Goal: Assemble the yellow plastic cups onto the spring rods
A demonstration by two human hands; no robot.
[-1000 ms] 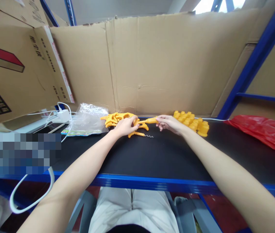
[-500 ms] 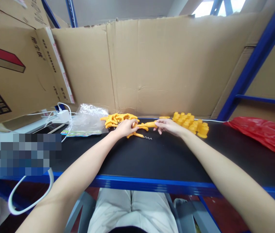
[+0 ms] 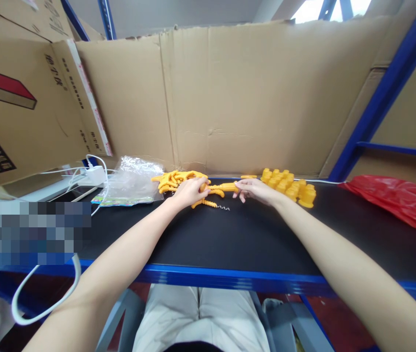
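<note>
Shifted slightly nearer since a second earlier, the right hand (image 3: pixel 252 189) pinched the right end of an orange tubular plastic sleeve (image 3: pixel 227 187), which ran left to right between both hands, in line with the orange ribbed plastic shaft (image 3: pixel 214 187) clasped by the left hand (image 3: pixel 192 191).

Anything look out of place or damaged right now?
One yellow strip lies alone beside the yellow cluster, and a white loop hangs below the table's front edge at left, where it might snag. No damage stands out.
</note>
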